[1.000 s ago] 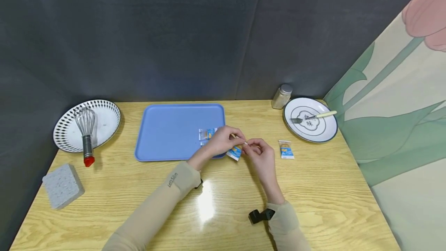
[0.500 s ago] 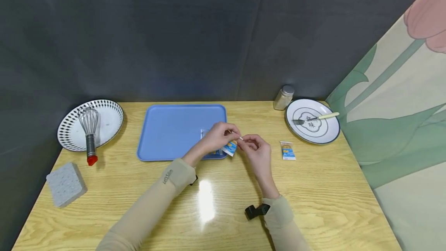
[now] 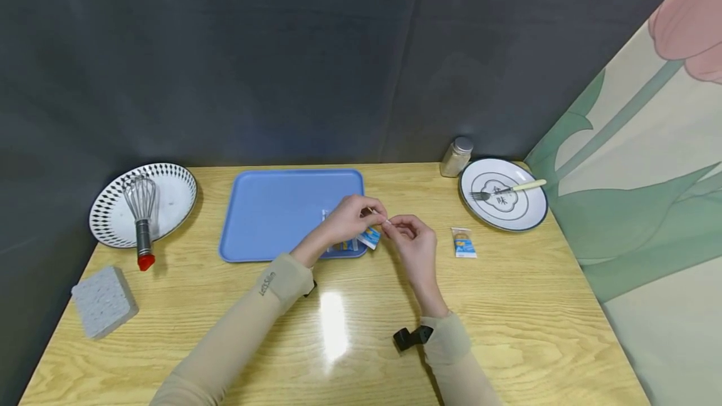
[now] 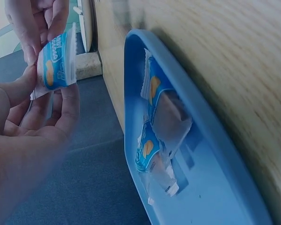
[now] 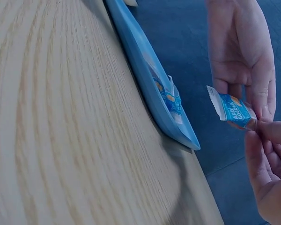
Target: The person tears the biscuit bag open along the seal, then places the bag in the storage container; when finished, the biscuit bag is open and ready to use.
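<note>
My left hand pinches a small blue-and-clear snack packet between thumb and fingers. My right hand pinches the same packet at its edge, so the fingertips of both hands meet there. Both hands are raised near the right front corner of a blue tray. Inside the tray lie two similar packets, one upper packet and one lower packet, close together. From the head view, the left hand partly covers them. Another blue packet lies on the table to the right of my right hand.
At the left stands a patterned plate with a whisk on it, behind a grey speckled block. A white plate with a fork and a lidded jar stand at the back right.
Both hands have shifted slightly left and away from me, bringing the held packet over the tray's right edge. The packet on the table stays put.
</note>
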Demonstrator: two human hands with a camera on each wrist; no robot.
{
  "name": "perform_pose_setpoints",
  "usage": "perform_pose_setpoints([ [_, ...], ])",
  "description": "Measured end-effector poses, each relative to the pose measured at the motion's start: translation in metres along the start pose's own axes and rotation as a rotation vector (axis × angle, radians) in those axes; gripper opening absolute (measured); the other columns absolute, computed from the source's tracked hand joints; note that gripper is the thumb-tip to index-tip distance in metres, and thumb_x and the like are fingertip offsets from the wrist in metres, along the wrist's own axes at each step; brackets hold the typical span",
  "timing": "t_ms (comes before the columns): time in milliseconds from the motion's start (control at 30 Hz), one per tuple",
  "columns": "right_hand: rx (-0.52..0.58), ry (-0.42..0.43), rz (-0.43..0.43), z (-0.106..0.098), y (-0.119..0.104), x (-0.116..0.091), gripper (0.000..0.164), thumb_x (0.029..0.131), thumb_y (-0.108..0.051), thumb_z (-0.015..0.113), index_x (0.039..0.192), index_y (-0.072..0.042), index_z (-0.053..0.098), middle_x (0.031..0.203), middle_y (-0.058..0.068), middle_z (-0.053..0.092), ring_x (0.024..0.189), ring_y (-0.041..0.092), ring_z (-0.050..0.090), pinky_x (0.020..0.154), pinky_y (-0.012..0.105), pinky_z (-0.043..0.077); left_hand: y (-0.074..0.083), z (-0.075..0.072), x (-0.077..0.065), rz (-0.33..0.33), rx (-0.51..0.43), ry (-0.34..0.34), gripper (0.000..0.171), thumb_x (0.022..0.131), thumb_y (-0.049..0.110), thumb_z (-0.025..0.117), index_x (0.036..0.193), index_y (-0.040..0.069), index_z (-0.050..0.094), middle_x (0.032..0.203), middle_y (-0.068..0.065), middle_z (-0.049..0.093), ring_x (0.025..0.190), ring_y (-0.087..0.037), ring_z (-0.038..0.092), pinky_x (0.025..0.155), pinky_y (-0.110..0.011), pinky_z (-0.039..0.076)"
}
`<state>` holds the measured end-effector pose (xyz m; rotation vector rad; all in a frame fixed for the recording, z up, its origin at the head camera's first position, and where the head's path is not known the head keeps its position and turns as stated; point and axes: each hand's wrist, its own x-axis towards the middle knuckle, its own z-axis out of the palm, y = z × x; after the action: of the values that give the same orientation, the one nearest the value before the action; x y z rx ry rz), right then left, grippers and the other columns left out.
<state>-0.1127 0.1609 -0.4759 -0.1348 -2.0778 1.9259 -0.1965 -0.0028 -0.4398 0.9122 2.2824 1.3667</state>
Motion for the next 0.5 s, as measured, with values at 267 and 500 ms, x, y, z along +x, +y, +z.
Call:
perform_pose_setpoints([
  [267,-0.024,0.106,-0.087,0.01,0.007,0.004,0.009,0.094,0.007,0.079,0.092,0.014,0.073,0.084,0.025,0.073,0.071,0.012,0.071,0.068,0.028,0.062,0.002,0.003,-0.001,-0.032,-0.013,0.031,0.017,0.109,0.008,0.063,0.102,0.008,0.079,0.097,-0.003,0.075,0.079,-0.015,0.066,0.073,-0.03,0.054],
  [500,-0.1,0.189,-0.121,0.02,0.01,0.006,0.009,0.09,0.015,0.078,0.088,0.011,0.071,0.078,0.022,0.07,0.069,0.016,0.065,0.06,0.014,0.052,0.007,0.011,0.0,-0.119,-0.053,0.122,0.015,0.107,0.005,0.065,0.099,0.006,0.078,0.097,-0.005,0.074,0.079,-0.018,0.063,0.07,-0.03,0.049],
])
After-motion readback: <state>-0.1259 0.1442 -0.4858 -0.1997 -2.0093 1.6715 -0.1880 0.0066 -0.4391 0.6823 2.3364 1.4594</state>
